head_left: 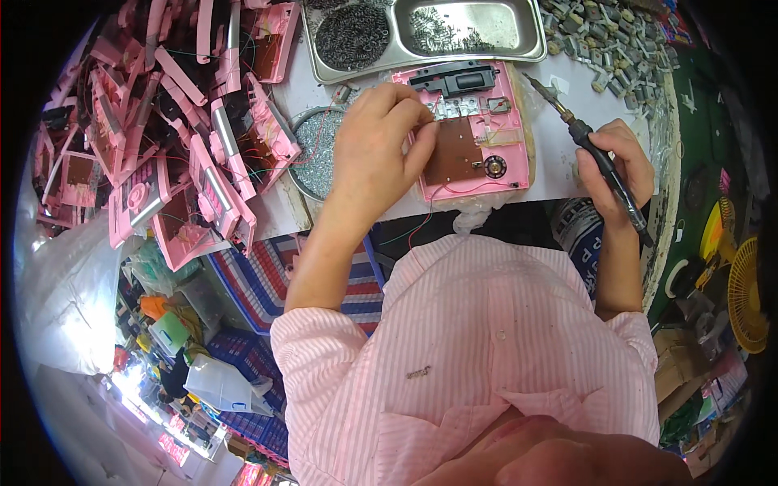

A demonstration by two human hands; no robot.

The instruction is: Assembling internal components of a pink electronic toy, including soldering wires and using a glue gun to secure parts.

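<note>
In front of me on the table lies an open pink plastic casing (519, 146). Inside it are a brown circuit board (458, 150), a small round speaker (495, 167), thin wires and a black plastic piece (454, 78) along the far edge. My left hand (385, 142) is over the casing's left side, thumb and fingers bent together at the board's upper left; what they pinch is hidden. In my right hand (620, 166) is a soldering iron (604, 158), held by its black handle right of the casing. Its tip points up and left, apart from the casing.
A heap of pink casings (219, 154) with wires covers the table's left. Beside my left hand is a round dish (304, 182) of small grey bits. A steel tray (478, 57) with dark coiled springs stands at the back. Small metal motors (616, 61) are piled far right.
</note>
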